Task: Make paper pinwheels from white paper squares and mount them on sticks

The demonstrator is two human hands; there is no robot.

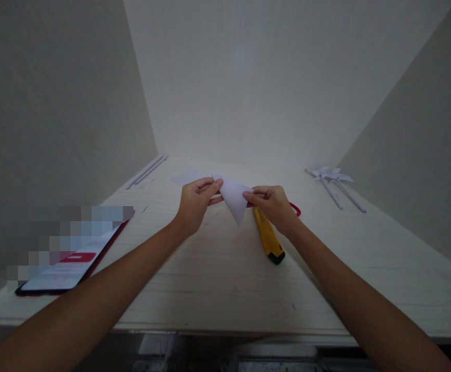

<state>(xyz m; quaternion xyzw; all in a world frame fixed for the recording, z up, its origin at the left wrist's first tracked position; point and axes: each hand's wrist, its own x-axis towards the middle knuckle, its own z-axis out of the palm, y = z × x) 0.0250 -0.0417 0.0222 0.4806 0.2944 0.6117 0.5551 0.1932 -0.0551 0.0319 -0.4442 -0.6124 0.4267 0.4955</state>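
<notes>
Between my two hands, a small white sheet of paper (233, 195) is held up over the table, one corner pointing down. My left hand (197, 199) pinches its left edge between thumb and fingers. At the right edge, my right hand (269, 204) pinches it the same way. Below my right hand lies a yellow box cutter (267, 235) with a dark end. Part of a red loop (295, 208) shows behind the right hand; the rest is hidden. Another pale sheet of paper (188, 177) lies behind my left hand.
Paper pinwheels (328, 175) on grey sticks lie at the right back. Two thin grey sticks (148, 171) lie at the left back. A tablet-like device (60, 276), partly blurred out, rests at the left front. Walls enclose the pale wooden table (210, 289) on three sides.
</notes>
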